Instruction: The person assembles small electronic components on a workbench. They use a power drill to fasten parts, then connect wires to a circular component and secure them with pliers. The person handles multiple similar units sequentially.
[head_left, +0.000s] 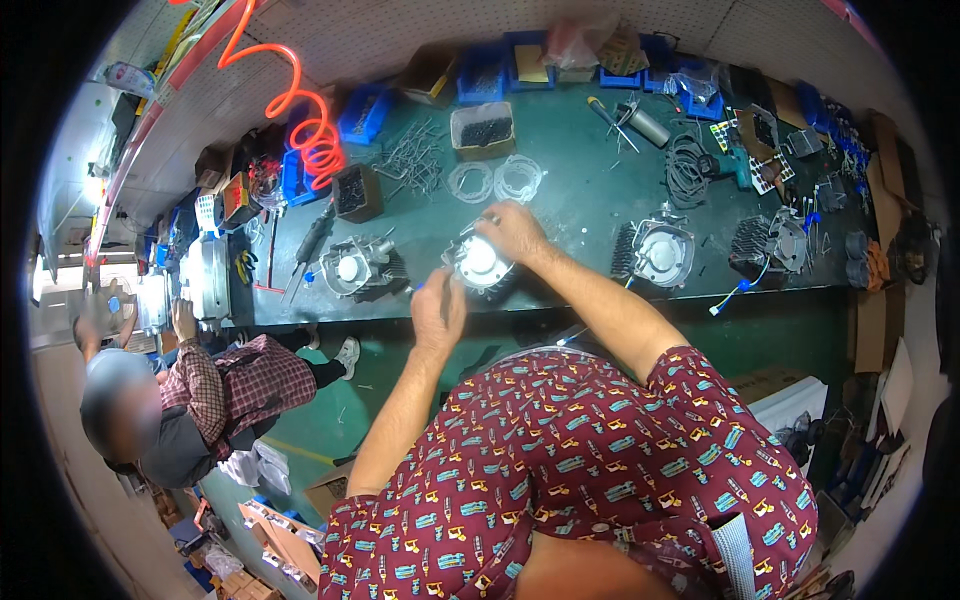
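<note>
A metal housing with a bright white round face (481, 262) sits near the front edge of the green bench, between my hands. My left hand (438, 312) is at its lower left side, fingers bent and closed against the edge. From above, my right hand (512, 232) closes its fingers on the housing's upper rim. Anything small under my fingertips is hidden. Similar finned housings stand to the left (352, 268) and to the right (660, 252). Another finned unit (772, 243) with a wire and blue connector is farther right. Thin white rings (517, 179) lie just beyond my right hand.
An orange coiled hose (318, 145) hangs at the left above the bench. Boxes of black parts (482, 128), loose metal rods (412, 160), blue bins (365, 112) and a teal power tool (742, 168) lie around. Another person (215, 400) works at the left.
</note>
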